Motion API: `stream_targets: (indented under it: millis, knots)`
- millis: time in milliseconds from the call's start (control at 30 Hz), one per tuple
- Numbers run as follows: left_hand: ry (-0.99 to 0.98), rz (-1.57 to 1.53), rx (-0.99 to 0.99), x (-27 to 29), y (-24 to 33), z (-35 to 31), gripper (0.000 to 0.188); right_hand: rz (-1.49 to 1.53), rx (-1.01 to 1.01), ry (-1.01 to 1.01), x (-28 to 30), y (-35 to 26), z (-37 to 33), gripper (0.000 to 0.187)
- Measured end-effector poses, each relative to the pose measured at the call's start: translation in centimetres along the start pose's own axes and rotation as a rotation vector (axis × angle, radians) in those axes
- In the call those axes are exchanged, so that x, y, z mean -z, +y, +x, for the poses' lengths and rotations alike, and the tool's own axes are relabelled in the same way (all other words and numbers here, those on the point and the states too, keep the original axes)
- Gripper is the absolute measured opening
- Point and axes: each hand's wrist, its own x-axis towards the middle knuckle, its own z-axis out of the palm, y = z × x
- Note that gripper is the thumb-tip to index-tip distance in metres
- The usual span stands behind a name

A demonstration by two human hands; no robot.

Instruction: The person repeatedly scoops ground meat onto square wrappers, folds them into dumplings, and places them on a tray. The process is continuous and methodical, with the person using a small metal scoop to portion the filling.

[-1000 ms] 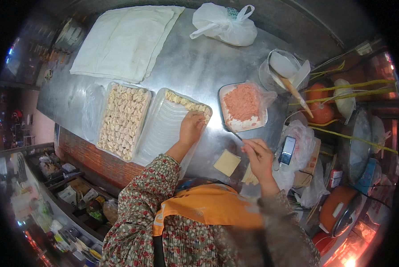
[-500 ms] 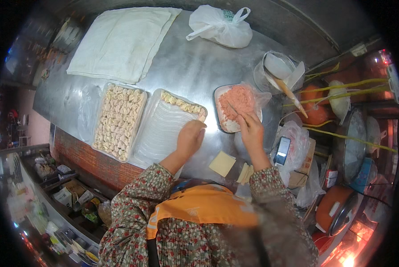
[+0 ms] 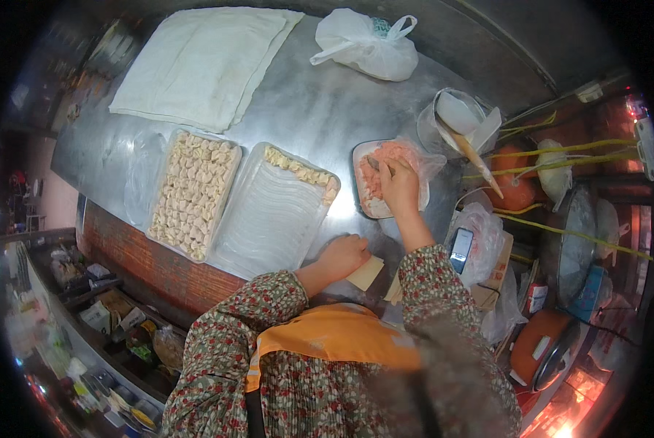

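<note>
My right hand [image 3: 401, 186] reaches over the tray of pink minced filling [image 3: 394, 152], closed round a small metal spreader [image 3: 373, 163] whose tip touches the filling. Nearer to me, my left hand [image 3: 345, 255] rests with curled fingers at the edge of a stack of square yellow dough wrappers [image 3: 366, 272]; whatever its fingertips grip is hidden. Left of the filling lies a clear ridged tray [image 3: 268, 212] with folded dumplings [image 3: 298, 168] along its far edge. Beside it, another tray [image 3: 193, 193] is filled with rows of dumplings.
A folded white cloth [image 3: 203, 66] and a tied white plastic bag [image 3: 367, 47] lie at the back of the metal table. A tub [image 3: 451, 120] with a wooden-handled tool stands at right. Near my right forearm are a phone [image 3: 461, 248] and plastic bags [image 3: 487, 233].
My left hand has moved from the dumpling tray's right edge down to the wrapper stack. My right hand has pushed the spreader slightly further over the filling.
</note>
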Motion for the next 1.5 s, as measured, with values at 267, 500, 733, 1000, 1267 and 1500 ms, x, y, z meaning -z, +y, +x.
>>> stream_targets:
  millis: [267,500,733,1000,1267,1500]
  knots:
    - [0.063,0.028,-0.129,-0.2,-0.1,0.1,0.014,0.064,-0.023,-0.066,0.6,0.0,-1.1,0.017]
    - [0.0,0.151,-0.336,0.1,0.0,-0.8,0.011,0.492,-0.362,-0.219,1.8,1.0,-2.8,0.015]
    - [-0.292,-0.547,0.091,1.6,1.2,-2.5,0.009,1.205,-0.958,-0.055,3.5,3.5,-4.9,0.023]
    - [-0.05,-1.824,0.224,4.7,2.2,-3.5,0.024,1.564,-0.919,-0.032,5.6,3.4,-6.6,0.024]
    - [0.124,-2.3,0.046,8.0,0.9,-4.6,0.047,1.674,-0.845,-0.123,8.8,0.1,-7.4,0.026]
    - [0.284,-2.16,-0.072,11.3,2.4,-3.6,0.048,1.505,-0.708,-0.174,11.2,-5.8,-8.0,0.025]
